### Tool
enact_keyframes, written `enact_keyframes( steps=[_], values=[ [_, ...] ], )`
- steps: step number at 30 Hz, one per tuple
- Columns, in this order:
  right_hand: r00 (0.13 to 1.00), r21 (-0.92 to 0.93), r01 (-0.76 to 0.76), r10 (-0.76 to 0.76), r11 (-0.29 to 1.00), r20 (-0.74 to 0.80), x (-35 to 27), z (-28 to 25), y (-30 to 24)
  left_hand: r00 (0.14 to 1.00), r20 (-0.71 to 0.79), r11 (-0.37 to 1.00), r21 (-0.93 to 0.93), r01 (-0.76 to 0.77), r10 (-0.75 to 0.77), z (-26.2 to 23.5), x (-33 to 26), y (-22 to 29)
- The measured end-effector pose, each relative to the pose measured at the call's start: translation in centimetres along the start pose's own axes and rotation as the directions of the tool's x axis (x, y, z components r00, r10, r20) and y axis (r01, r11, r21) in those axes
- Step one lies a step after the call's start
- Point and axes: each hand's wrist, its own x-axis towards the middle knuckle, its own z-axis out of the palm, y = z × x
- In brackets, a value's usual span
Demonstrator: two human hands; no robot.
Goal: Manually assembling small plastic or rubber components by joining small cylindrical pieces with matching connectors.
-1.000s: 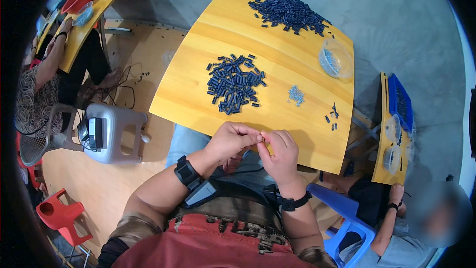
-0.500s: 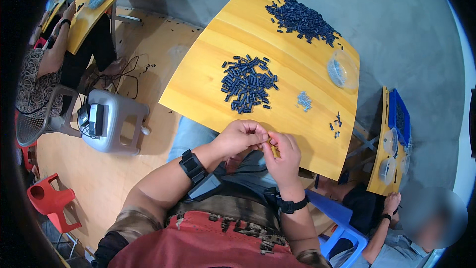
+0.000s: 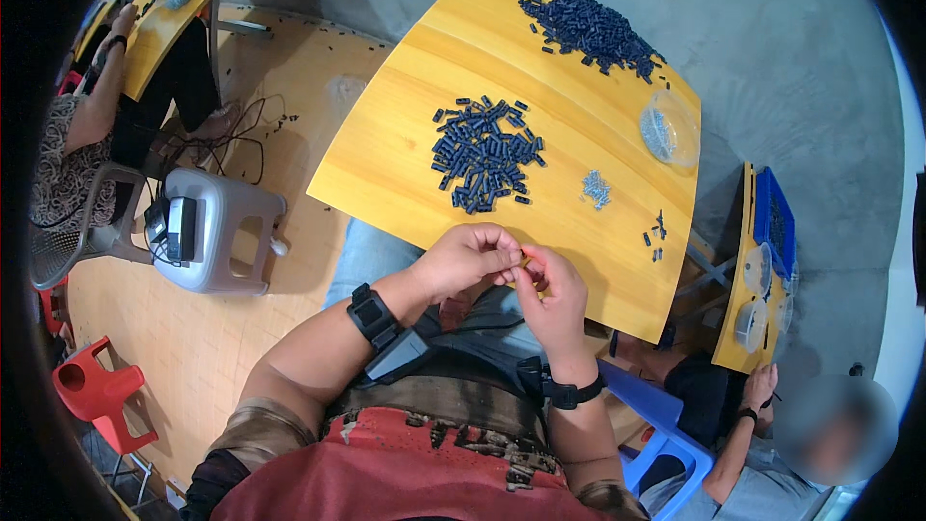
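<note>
Table of yellow wood carries a pile of dark pieces at its middle. Left hand and right hand pinch together one tiny piece (too small to identify) at the near edge.

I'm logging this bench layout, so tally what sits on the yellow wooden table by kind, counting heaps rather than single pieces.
Heaps of small dark blue plastic parts: 2, a far one and a middle one
Small scatter of dark parts by the right edge: 1
Cluster of small silvery metal pieces: 1
Clear round plastic dish: 1
Total: 5
</note>
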Motion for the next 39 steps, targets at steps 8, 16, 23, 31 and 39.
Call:
enact_keyframes(
  steps=[8,16,23,31,39],
  values=[
    [0.998,0.042,-0.062,0.062,0.997,0.021,1.3,-1.6,0.5,0.999,0.000,0.998,-0.041,0.049,-0.049,-0.4,-0.1,0.5],
    [0.998,-0.169,0.045,-0.037,0.984,0.050,5.6,-1.4,0.8,0.993,0.066,0.991,-0.091,0.102,-0.096,-1.1,-0.1,1.1],
    [0.984,-0.195,0.142,-0.117,0.970,0.137,10.0,-0.1,0.2,0.981,0.154,0.991,-0.046,0.128,-0.120,-2.0,0.2,1.2],
    [0.970,-0.167,0.163,-0.126,0.972,0.210,15.3,2.9,-1.2,0.943,0.272,0.981,0.025,0.194,-0.194,-3.0,0.5,0.9],
    [0.959,-0.258,0.181,-0.113,0.949,0.260,16.8,5.1,-1.0,0.897,0.385,0.974,0.021,0.226,-0.216,-3.5,0.4,1.4]
  ],
)
